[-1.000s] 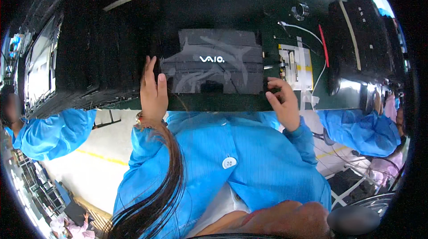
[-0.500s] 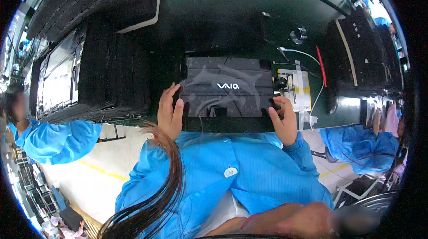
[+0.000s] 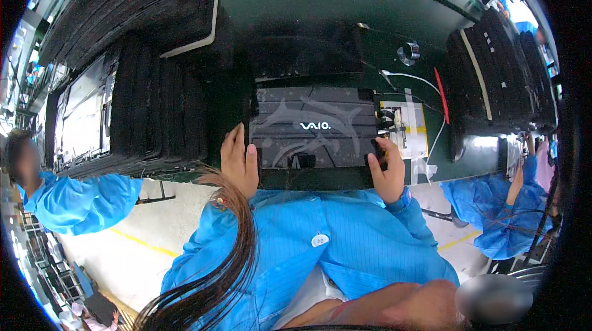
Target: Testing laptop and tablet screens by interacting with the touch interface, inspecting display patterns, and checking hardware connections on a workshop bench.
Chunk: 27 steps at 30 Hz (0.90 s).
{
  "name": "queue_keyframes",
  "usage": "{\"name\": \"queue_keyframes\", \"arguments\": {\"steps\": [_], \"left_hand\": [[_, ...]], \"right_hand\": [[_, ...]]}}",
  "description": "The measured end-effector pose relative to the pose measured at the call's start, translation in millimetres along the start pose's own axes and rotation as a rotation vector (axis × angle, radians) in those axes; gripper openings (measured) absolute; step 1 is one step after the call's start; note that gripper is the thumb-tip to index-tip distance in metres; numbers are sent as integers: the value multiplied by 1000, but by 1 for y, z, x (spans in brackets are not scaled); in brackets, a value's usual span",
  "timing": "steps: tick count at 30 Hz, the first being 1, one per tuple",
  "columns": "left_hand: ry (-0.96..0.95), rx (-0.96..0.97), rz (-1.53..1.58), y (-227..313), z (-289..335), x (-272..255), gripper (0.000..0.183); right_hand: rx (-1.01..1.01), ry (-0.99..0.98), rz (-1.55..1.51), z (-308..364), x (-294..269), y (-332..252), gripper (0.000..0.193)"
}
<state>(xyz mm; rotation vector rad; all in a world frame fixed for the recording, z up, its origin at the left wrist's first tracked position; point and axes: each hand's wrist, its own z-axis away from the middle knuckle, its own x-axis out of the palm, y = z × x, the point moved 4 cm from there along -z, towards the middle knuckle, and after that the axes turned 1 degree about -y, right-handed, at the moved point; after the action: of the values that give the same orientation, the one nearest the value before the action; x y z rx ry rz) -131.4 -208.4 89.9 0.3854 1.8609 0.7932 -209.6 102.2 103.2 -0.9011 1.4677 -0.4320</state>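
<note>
A flat, dark display panel (image 3: 314,149) lies on the table in front of me, with a small white logo lit in its middle and reflections across its glossy face. My left hand (image 3: 240,163) is beside its near left edge, fingers stretched upward and thumb apart. At the near right corner is my right hand (image 3: 388,172), thumb and fingers spread and fingertips by the edge. Whether the fingertips press on the panel is hard to tell. Right of the panel, a small board (image 3: 404,128) sits under clear tape, with dark connectors running toward the panel's side.
Tall stacks of black panels (image 3: 142,103) stand at left, another stack (image 3: 493,72) at right. Behind the display lies a dark panel (image 3: 308,53). A tape roll (image 3: 408,53), a red pen-like stick (image 3: 442,95) and a white cable (image 3: 425,78) lie right. Co-workers' blue sleeves (image 3: 86,201) flank me.
The display and both hands appear slightly lower in the picture, as does my view of the table edge. Both hands keep to the panel's sides, with only small finger shifts.
</note>
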Motion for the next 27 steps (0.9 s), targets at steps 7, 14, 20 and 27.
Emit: {"name": "queue_keyframes", "arguments": {"steps": [7,14,20,27], "left_hand": [[17,39,-20,10,-2,4,46],[-77,29,56,4,-8,-6,47],[-62,64,-36,24,-42,-11,49],[-53,143,-245,53,-135,17,42]], "right_hand": [[-17,16,-41,-2,-4,0,38],[-28,16,-69,-4,-11,-20,39],[-92,-338,196,-18,-36,-78,21],[-503,-1337,-180,12,89,-102,26]]}}
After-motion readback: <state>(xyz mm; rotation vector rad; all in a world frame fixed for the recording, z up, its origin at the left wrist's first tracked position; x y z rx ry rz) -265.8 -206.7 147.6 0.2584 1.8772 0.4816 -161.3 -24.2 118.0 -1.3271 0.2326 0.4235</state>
